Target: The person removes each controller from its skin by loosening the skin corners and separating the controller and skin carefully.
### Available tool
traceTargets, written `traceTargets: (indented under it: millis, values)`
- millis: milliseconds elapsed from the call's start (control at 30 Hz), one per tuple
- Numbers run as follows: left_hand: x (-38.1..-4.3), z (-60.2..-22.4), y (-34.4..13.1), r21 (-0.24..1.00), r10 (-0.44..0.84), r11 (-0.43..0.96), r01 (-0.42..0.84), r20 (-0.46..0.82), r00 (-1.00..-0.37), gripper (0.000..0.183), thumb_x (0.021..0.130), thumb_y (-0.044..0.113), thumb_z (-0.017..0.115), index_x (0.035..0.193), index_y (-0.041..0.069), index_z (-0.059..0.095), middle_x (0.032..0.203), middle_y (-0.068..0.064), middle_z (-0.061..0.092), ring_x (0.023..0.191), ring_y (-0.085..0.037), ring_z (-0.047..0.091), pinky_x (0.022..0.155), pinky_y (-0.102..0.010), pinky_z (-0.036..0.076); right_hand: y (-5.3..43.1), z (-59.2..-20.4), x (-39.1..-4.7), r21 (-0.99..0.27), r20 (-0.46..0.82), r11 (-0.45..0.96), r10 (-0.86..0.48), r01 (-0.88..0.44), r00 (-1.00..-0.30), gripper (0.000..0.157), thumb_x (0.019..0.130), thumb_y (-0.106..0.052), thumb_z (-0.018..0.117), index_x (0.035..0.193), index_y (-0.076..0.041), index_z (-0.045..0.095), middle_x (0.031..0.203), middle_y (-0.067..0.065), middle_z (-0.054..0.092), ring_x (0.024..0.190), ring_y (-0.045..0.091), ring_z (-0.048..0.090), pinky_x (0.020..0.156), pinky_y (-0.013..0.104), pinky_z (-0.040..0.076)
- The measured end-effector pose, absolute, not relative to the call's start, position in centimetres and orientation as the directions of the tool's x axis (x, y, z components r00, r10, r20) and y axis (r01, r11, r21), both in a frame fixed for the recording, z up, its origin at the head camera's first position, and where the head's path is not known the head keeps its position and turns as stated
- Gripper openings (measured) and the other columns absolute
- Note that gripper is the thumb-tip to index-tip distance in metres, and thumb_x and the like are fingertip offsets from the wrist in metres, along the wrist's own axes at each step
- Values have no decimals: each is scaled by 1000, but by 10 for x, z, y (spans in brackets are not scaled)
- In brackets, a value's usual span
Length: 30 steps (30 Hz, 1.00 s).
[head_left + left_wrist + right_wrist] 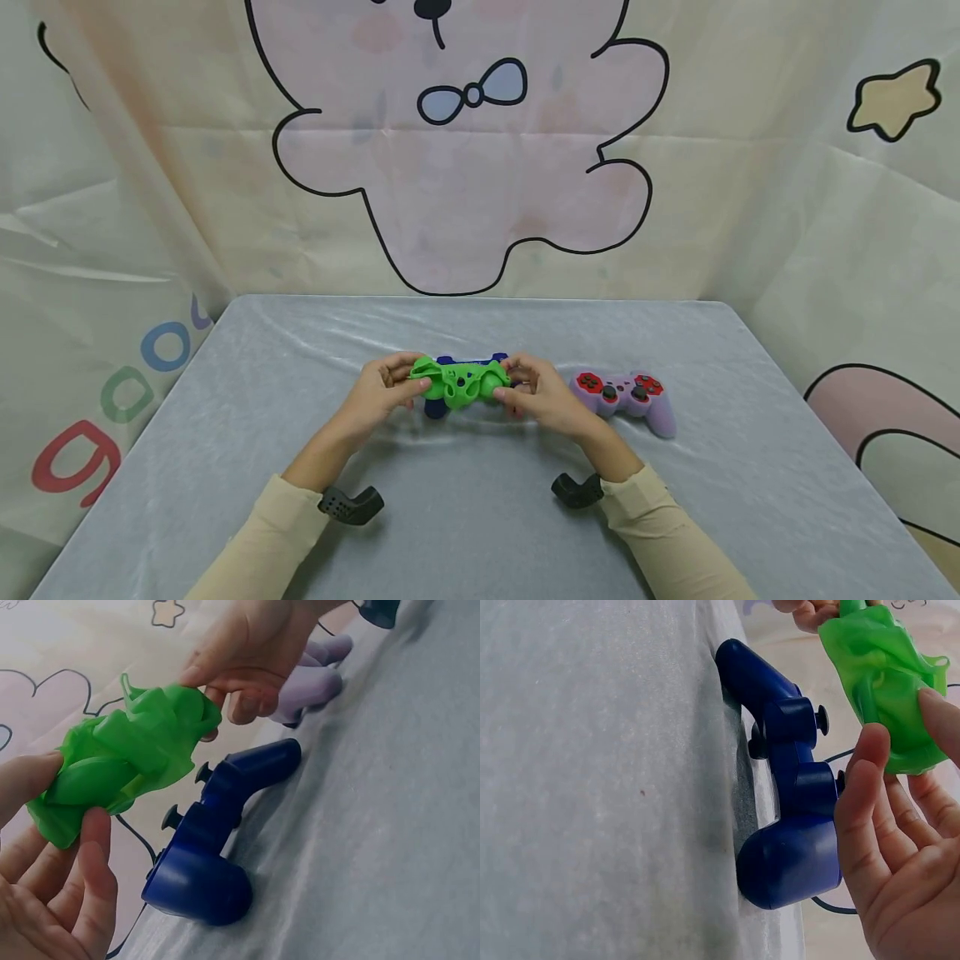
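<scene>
Both hands hold a soft green silicone controller cover [461, 383] above the table. My left hand [381, 387] pinches its left end between thumb and fingers, and my right hand [542, 393] pinches the right end. In the left wrist view the cover [124, 761] looks crumpled and folded. Directly below it, apart from it, a dark blue game controller [791, 859] lies on the table with its thumbsticks up; the head view shows only its edges around the cover. To the right of my right hand rests a light purple controller [624, 400] with red button areas.
A grey cloth covers the table [465, 517]. Behind it hangs a curtain [480, 183] printed with a cartoon figure. Each wrist wears a black camera mount [352, 506].
</scene>
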State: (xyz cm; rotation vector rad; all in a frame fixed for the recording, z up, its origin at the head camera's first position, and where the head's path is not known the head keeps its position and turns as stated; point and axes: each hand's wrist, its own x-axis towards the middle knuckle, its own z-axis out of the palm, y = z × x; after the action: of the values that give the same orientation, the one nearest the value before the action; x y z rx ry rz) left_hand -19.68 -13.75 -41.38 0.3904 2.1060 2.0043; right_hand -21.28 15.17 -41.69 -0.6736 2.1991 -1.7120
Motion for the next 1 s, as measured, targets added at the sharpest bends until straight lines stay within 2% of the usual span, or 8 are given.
traceTargets:
  millis: [100, 300, 467, 700, 867, 1000]
  values:
    - [-197, -414, -138, 1000, 324, 1, 25, 24, -946, 40, 97, 6, 64, 132, -9, 53, 99, 17, 73, 82, -3, 65, 68, -22, 52, 152, -417, -213, -960, 75, 196, -505, -199, -860, 28, 97, -4, 64, 120, 5, 52, 97, 20, 65, 63, 22, 62, 60, 34, 54]
    - [-200, -415, -137, 1000, 358, 5, 22, 18, -934, 36, 98, 5, 63, 130, -10, 56, 94, 16, 72, 81, -3, 63, 70, -22, 53, 152, -416, -214, -963, 65, 198, -486, -183, -871, 27, 98, -5, 62, 123, 4, 54, 120, 21, 63, 73, 28, 67, 62, 34, 56]
    - [-199, -415, -136, 1000, 375, 19, 23, 14, -927, 36, 99, 6, 61, 128, -13, 56, 92, 16, 69, 79, -3, 61, 72, -22, 53, 152, -416, -214, -967, 66, 185, -487, -177, -871, 28, 99, -5, 61, 124, 4, 53, 124, 22, 61, 79, 35, 68, 63, 40, 58]
    - [-197, -416, -136, 997, 398, 81, 12, -21, -917, 30, 103, 15, 58, 126, -4, 60, 87, 12, 60, 80, -10, 52, 67, -24, 50, 151, -415, -212, -974, 52, 168, -480, -150, -876, 28, 100, -4, 60, 126, 3, 52, 126, 21, 59, 80, 28, 69, 64, 36, 57]
    - [-196, -416, -135, 997, 433, 79, 5, -29, -901, 19, 106, 17, 53, 115, 3, 62, 84, 6, 53, 78, -10, 47, 66, -23, 46, 151, -414, -212, -980, 44, 151, -478, -131, -877, 31, 100, -3, 58, 129, 3, 50, 129, 23, 57, 78, 18, 68, 63, 31, 56]
    - [-195, -416, -134, 996, 452, 86, -1, -40, -891, 19, 107, 18, 49, 108, 7, 63, 84, 5, 53, 77, -11, 46, 68, -24, 44, 151, -414, -211, -982, 50, 134, -482, -130, -875, 32, 101, 0, 54, 132, 6, 47, 133, 27, 54, 76, 10, 66, 63, 28, 56]
